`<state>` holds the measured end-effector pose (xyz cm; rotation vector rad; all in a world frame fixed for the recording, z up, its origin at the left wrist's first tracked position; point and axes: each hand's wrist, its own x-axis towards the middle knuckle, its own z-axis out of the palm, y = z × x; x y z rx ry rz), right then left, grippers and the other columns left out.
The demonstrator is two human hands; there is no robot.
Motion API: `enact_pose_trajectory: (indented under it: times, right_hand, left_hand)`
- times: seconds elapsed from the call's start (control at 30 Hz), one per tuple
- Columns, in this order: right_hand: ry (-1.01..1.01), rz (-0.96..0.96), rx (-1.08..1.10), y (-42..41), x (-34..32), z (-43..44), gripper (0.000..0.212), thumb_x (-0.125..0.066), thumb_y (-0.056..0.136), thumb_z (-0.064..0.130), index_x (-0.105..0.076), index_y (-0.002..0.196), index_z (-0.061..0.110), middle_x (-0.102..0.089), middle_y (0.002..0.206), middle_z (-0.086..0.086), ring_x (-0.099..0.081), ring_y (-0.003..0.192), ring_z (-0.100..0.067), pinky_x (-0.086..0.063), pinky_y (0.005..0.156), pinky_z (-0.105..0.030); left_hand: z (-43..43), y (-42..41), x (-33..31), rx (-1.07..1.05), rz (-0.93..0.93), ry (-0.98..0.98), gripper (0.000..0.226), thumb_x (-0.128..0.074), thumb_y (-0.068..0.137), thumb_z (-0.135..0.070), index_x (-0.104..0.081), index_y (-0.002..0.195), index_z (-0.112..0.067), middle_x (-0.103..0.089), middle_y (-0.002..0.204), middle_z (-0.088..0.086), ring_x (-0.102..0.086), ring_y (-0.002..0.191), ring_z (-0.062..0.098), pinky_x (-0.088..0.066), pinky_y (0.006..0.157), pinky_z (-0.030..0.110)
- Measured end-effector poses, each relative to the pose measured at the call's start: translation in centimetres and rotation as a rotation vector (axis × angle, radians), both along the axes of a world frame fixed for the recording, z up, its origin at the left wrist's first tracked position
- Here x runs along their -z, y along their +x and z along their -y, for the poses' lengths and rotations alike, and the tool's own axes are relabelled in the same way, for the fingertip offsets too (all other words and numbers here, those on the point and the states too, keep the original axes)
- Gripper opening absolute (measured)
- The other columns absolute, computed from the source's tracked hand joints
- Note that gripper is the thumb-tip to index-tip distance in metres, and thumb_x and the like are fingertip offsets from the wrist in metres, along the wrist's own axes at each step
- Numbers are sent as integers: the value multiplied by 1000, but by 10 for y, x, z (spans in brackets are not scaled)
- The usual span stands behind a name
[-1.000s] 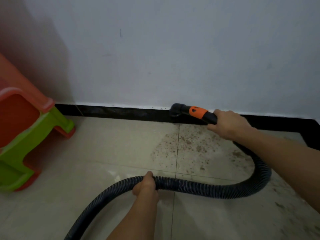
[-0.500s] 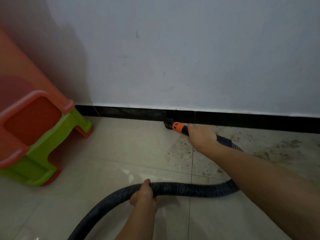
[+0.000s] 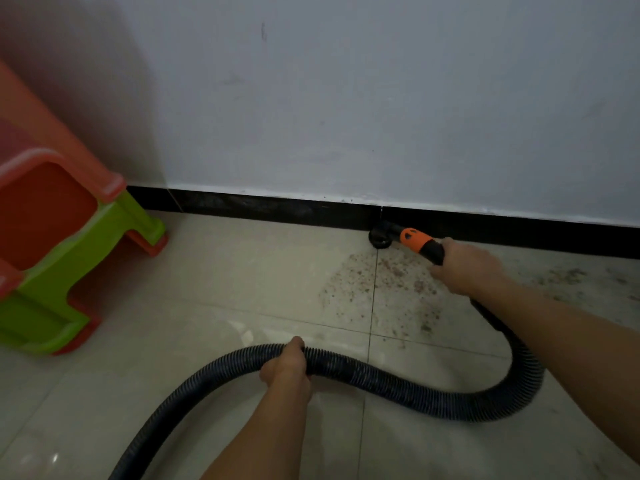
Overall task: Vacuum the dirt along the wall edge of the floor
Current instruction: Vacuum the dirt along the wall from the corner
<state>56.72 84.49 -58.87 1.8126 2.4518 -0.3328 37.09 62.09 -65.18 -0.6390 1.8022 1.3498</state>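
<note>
Black corrugated vacuum hose (image 3: 381,379) snakes over the pale tiled floor (image 3: 207,289). It comes in from the bottom edge, runs right, then loops up toward the wall (image 3: 381,98). Left hand (image 3: 287,370) grips it mid-run, fingers (image 3: 295,344) curled over the top of the hose. Right hand (image 3: 465,268) holds the rigid end just behind the orange collar (image 3: 414,239). It's wrapped round the black tube, though the back of the hand hides most of that grip.

Small round nozzle (image 3: 380,237) sits mouth down at the floor, right up against the black baseboard (image 3: 259,207), about where a grout line meets it. Dirt (image 3: 377,282) is a patch of reddish-brown specks and crumbs on the tiles just in front of the nozzle and beside the right hand, thinning out toward the hose. Some greyish grit (image 3: 571,275) lies further right, near the baseboard.

Off to the left is a green and orange plastic stool (image 3: 79,244), feet on the floor, close to the baseboard. The wall is plain whitish-grey with a few scuffs.
</note>
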Motion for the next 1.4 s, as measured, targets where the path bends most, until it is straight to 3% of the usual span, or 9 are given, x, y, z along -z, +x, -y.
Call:
enact_pose_trajectory:
  times: [0.13, 0.27, 0.53, 0.63, 0.77, 0.83, 1.0, 1.17, 1.4]
  right_hand:
    - [-334, -372, 147, 6, -8, -18, 26, -70, 84, 24, -56, 104, 14, -62, 72, -10, -59, 52, -22, -47, 48, -27]
    - [-482, -433, 158, 19, -7, -17, 24, -70, 85, 16, -58, 102, 5, -56, 56, -10, -51, 37, -19, -45, 40, -26]
    - [-533, -377, 99, 1, -12, 2, 26, -69, 84, 20, -57, 105, 11, -59, 59, -6, -53, 41, -18, -46, 43, -25]
    - [-361, -267, 64, -8, -12, 13, 28, -69, 84, 26, -56, 106, 15, -64, 74, -9, -58, 49, -18, -44, 45, -22]
    - [-609, -302, 28, -13, -14, 24, 25, -71, 82, 18, -58, 102, 12, -60, 64, -7, -55, 43, -17, -47, 44, -25]
    - [-519, -255, 9, -15, -15, 30, 24, -71, 83, 22, -57, 101, 17, -63, 71, -7, -57, 48, -16, -46, 45, -24]
    - [-659, -234, -26, -13, -20, 33, 24, -71, 79, 17, -58, 99, 14, -61, 67, -7, -54, 43, -16, -47, 44, -25]
    - [-248, -176, 77, -1, -17, 20, 29, -71, 83, 29, -56, 105, 17, -64, 78, -7, -61, 55, -18, -44, 49, -24]
    - [-530, -270, 115, 15, -26, 6, 18, -69, 82, 12, -61, 96, 5, -57, 60, -10, -52, 40, -21, -47, 44, -27]
  left_hand:
    - [12, -13, -3, -16, -45, -43, 64, -75, 78, -13, -44, 131, 8, -59, 124, 24, -63, 101, 40, -53, 91, 52]
    - [18, -10, -5, 3, -33, -42, 58, -73, 79, -11, -47, 127, 9, -59, 121, 25, -63, 97, 40, -54, 89, 51]
    - [14, -5, -10, 13, -32, -6, 49, -73, 80, -10, -50, 120, 6, -60, 111, 21, -61, 87, 36, -54, 78, 41]
    - [18, -7, -6, -12, -35, -12, 40, -74, 79, -10, -50, 108, 2, -60, 98, 18, -61, 81, 35, -54, 72, 39]
    - [20, -9, -6, 3, -35, -7, 44, -75, 77, -9, -50, 111, 4, -61, 104, 20, -63, 87, 38, -56, 82, 46]
    - [20, -7, -5, 23, -27, -15, 50, -76, 77, -10, -50, 117, 6, -61, 110, 22, -63, 93, 40, -55, 87, 49]
    - [18, -6, -2, 39, -14, -5, 38, -74, 77, -8, -49, 105, 1, -60, 102, 19, -63, 87, 38, -57, 80, 45]
    - [15, -2, -3, 56, 9, 22, 32, -74, 79, -7, -53, 101, 4, -62, 94, 18, -63, 82, 35, -57, 75, 43]
    - [18, -2, 0, 105, 71, 11, 31, -73, 80, -8, -56, 102, 5, -66, 105, 21, -65, 83, 36, -57, 71, 41]
